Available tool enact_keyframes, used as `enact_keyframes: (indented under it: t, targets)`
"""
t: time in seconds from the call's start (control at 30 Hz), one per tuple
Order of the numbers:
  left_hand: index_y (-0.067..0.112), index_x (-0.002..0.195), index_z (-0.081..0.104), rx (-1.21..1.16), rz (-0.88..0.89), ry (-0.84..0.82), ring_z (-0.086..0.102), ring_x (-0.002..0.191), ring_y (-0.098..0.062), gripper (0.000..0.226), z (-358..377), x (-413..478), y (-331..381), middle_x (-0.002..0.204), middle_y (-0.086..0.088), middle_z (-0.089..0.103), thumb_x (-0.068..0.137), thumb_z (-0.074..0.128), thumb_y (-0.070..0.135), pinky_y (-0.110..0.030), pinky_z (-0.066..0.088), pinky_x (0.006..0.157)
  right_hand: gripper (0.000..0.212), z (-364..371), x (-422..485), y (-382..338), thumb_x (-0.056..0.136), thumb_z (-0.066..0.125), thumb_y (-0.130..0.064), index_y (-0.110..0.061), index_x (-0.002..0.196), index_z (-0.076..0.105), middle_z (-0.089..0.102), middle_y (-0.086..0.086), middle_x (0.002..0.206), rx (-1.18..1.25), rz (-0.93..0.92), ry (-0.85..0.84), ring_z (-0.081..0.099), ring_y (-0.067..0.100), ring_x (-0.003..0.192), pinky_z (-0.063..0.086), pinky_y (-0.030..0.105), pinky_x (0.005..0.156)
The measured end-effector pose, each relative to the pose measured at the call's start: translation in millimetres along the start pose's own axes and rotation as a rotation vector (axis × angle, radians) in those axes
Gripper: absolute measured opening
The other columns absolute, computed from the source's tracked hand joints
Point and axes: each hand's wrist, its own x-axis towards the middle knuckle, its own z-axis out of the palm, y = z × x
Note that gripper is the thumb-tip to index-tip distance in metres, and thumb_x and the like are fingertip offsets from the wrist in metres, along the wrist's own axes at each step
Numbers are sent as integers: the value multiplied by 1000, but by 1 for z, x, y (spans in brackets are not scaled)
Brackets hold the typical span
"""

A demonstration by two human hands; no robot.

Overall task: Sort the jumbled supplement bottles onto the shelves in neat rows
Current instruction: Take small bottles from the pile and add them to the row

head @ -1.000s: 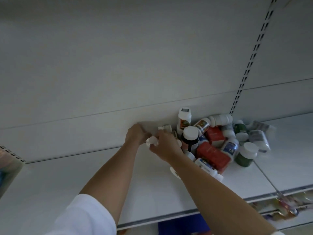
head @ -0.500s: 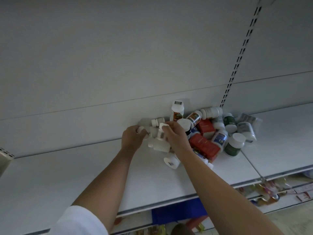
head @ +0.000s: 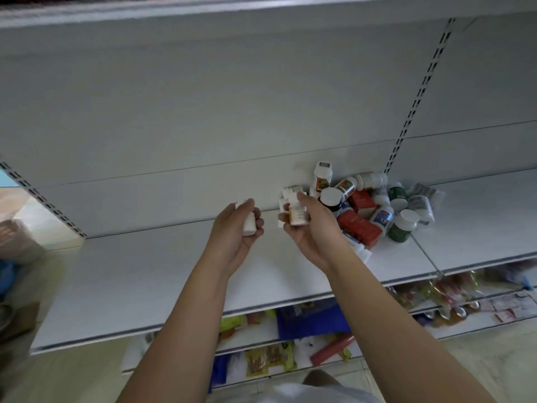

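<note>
Left hand (head: 236,232) is palm up, fingers curled round one plain white bottle (head: 249,223). Right hand (head: 312,231), at its 3 o'clock, is clutching a small bunch of white bottles (head: 297,214), one with an orange label. Both hover above the white shelf (head: 139,280). The jumbled pile (head: 374,207) sits on that shelf at 2 o'clock from the right hand, against the back panel (head: 203,112). Colourful packets (head: 267,357) are down at 6 o'clock.

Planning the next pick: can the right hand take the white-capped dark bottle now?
Probably not yet: the right hand is full, gripping small bottles. The dark bottle stands just beside it, cap uncovered, so the path looks free.
</note>
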Motion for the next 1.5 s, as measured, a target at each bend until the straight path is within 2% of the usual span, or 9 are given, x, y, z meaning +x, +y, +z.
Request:
enact_keyframes:
  t: [0.1,0.17,0.33,0.57,0.7,0.83,1.07,1.23,1.5]
  targets:
    - [6,108,60,-24,-12,-84,57,62,-13,23,4,-20,15,74,-4,60,102,47,24,-22,50,59,24,13,-26,-5,101,43,-23,-6,98,60,58,7,70,36,-4,14,52,16,58,37,25,57]
    - [9,117,59,-38,-38,-110,54,59,-12,31,10,-31,23,73,-3,60,103,42,31,-22,45,54,23,18,-40,-8,100,44,-25,-7,96,58,56,5,67,48,-6,6,49,14,55,37,23,52]
    - [8,100,56,-33,-33,-112,50,54,-12,25,34,-54,31,70,-3,57,98,54,33,-19,43,46,17,19,-63,-20,98,51,-24,-8,99,55,58,4,70,-52,-76,31,51,12,56,39,22,50]
    - [7,106,65,149,64,-178,51,58,-11,36,105,-69,20,69,-1,58,102,45,36,-21,42,50,25,-21,-88,-73,100,41,-26,-6,99,55,51,5,69,10,-208,95,47,13,56,40,23,50]
    - [5,98,55,194,97,-287,50,55,-11,21,179,-79,-11,69,-4,55,101,49,25,-20,41,47,16,-76,-117,-124,98,44,-23,-9,97,51,49,5,67,95,-298,178,44,14,54,37,21,47]
    - [8,106,60,197,44,-381,54,60,-11,18,273,-95,-64,68,-1,58,100,50,21,-23,45,56,14,-150,-160,-185,96,46,-20,-9,102,48,51,5,66,135,-401,285,45,14,54,36,22,49]
    - [16,97,72,183,-61,-526,54,65,-7,16,434,-133,-152,72,1,59,97,56,20,-21,46,63,17,-287,-239,-285,95,45,-20,-9,108,48,50,4,68,113,-560,475,45,13,54,33,23,51]
    - [16,99,73,240,-133,-703,59,59,-6,15,537,-146,-201,71,2,61,96,59,22,-20,47,55,10,-369,-276,-353,95,45,-17,-10,90,50,50,5,67,134,-669,616,44,14,52,32,25,52]
    - [27,105,73,331,-130,-887,66,87,-14,17,690,-105,-272,89,2,73,94,62,31,-41,49,96,14,-484,-264,-458,94,47,-17,-6,100,52,52,4,68,113,-791,686,45,14,56,36,23,51]
